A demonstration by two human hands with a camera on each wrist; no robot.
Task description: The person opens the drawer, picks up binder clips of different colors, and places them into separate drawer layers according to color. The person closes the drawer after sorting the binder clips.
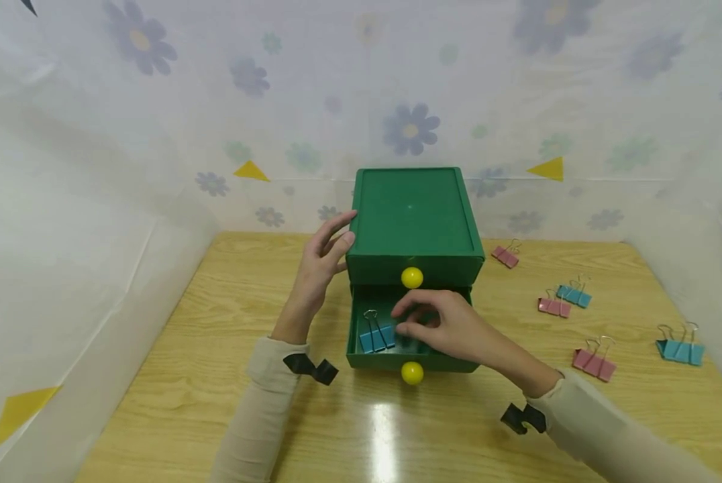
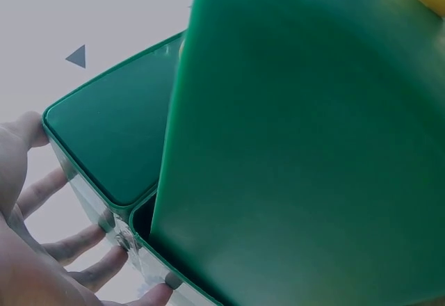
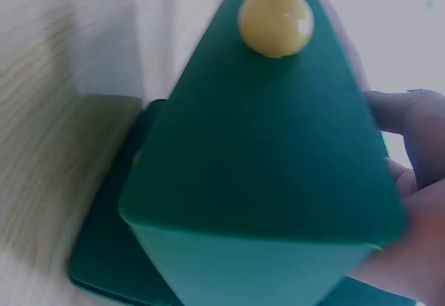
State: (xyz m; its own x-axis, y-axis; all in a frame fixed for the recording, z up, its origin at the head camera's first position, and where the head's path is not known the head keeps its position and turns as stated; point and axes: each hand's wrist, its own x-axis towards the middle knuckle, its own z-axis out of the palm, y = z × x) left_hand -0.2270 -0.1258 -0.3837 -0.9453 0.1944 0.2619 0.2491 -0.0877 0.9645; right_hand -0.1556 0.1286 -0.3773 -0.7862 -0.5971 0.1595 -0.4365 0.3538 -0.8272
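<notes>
A green drawer box [image 1: 415,211] stands on the table with its lower drawer [image 1: 361,359] pulled out. Inside that drawer, toward its left side, lies a blue binder clip [image 1: 377,339] with its wire handles up. My right hand [image 1: 451,325] hovers over the drawer, just right of the clip, its fingers loosely bent and no object visible between them; in the right wrist view, the drawer front partly hides this hand [image 3: 417,153]. My left hand [image 1: 320,261] rests against the box's left side with fingers extended, as the left wrist view also shows along the box wall [image 2: 83,188].
Right of the box, pink binder clips [image 1: 594,364] and blue binder clips [image 1: 680,351] lie scattered on the wooden table [image 1: 228,376]. Yellow ball knobs [image 1: 412,373] stick out from the drawer fronts. A flowered white sheet [image 1: 337,94] hangs behind the table.
</notes>
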